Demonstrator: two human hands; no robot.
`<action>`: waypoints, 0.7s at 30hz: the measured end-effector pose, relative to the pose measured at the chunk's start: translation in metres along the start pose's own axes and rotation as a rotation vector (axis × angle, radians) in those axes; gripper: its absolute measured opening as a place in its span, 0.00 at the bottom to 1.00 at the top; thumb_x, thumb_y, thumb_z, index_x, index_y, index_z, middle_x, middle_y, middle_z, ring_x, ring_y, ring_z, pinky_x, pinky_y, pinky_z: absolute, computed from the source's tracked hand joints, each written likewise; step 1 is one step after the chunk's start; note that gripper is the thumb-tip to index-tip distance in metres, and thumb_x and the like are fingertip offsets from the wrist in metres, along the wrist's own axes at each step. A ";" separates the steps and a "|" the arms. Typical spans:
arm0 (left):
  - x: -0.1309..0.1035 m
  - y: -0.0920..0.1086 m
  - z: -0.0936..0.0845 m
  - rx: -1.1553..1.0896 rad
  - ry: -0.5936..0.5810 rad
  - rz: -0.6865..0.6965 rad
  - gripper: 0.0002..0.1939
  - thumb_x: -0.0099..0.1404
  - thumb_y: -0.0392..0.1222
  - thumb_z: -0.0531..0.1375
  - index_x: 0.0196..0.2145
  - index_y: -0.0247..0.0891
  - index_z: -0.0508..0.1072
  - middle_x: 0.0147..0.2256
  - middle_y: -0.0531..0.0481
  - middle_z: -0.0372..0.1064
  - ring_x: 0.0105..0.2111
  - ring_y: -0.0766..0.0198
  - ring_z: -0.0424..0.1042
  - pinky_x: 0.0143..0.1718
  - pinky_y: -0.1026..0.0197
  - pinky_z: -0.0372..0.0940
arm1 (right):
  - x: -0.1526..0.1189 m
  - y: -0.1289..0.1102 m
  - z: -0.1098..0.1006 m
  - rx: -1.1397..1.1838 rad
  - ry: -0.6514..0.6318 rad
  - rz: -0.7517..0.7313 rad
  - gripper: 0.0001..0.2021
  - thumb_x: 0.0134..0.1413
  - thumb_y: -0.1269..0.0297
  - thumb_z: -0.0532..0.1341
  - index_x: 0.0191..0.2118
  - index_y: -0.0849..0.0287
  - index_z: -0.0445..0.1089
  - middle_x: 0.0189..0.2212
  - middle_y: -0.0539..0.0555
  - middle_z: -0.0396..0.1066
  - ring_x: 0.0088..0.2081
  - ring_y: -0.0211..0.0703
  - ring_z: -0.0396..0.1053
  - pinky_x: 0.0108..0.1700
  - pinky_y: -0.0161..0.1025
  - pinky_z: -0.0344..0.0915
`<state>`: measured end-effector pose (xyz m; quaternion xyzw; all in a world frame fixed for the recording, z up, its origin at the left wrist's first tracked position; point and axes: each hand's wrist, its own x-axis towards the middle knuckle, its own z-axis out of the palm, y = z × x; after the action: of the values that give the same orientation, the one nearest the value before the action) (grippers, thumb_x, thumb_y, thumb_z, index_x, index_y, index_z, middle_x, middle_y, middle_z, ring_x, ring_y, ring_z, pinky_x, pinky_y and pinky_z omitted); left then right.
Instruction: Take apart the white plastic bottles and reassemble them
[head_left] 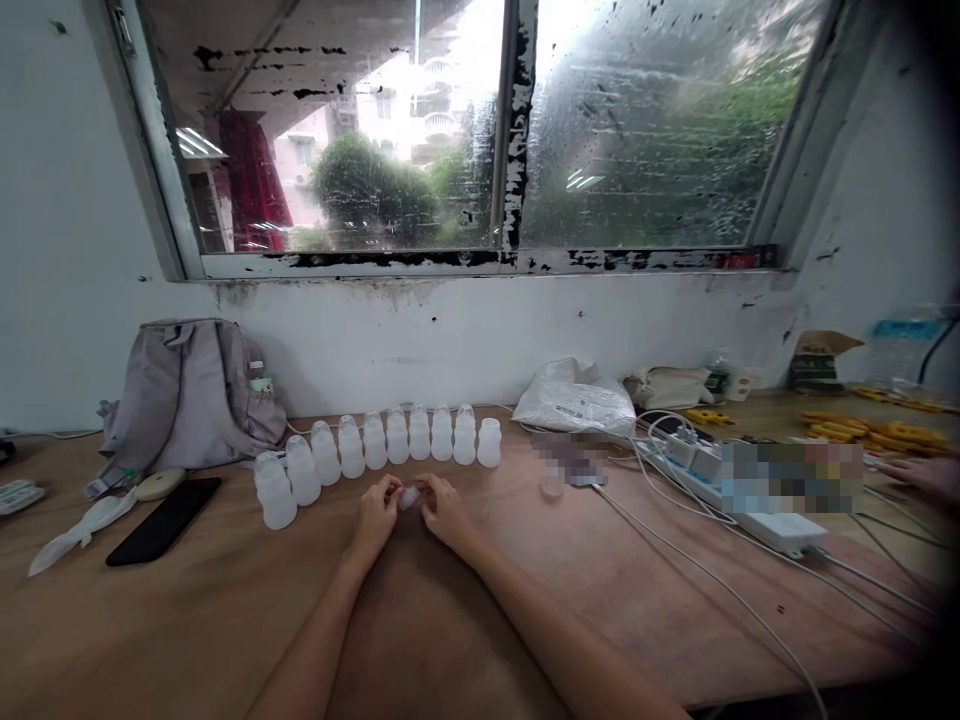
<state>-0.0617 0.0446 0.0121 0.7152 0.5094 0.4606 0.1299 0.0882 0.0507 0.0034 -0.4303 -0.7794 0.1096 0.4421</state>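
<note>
Between my two hands, low over the table, is a small translucent piece (408,497), possibly a bottle cap or teat; it is too small to name surely. My left hand (377,512) is closed, its fingertips pinching the piece from the left. From the right, my right hand (444,508) has its fingers curled in against it. Beyond them, a curved row of several frosted white bottles stands upright, from a near bottle (276,492) at left to an end bottle (490,442) at right. Most carry clear domed tops; the end bottle shows none.
At left are a grey backpack (184,390), a black phone (163,520) and a knotted plastic bag (86,528). Rightward lie a round translucent piece (552,488), a plastic package (574,402), a power strip (780,532) with cables, and another person's hand (919,475).
</note>
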 end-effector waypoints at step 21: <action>-0.017 0.030 0.016 -0.709 -0.264 -0.332 0.25 0.42 0.29 0.52 0.41 0.39 0.61 0.44 0.44 0.66 0.22 0.69 0.70 0.20 0.68 0.62 | 0.005 0.008 -0.007 0.110 0.164 0.219 0.09 0.37 0.72 0.54 0.29 0.56 0.58 0.17 0.43 0.55 0.20 0.36 0.56 0.23 0.30 0.51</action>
<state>-0.0316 0.0215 0.0145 0.5872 0.4066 0.4844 0.5051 0.0970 0.0581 0.0066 -0.4953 -0.6820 0.1639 0.5125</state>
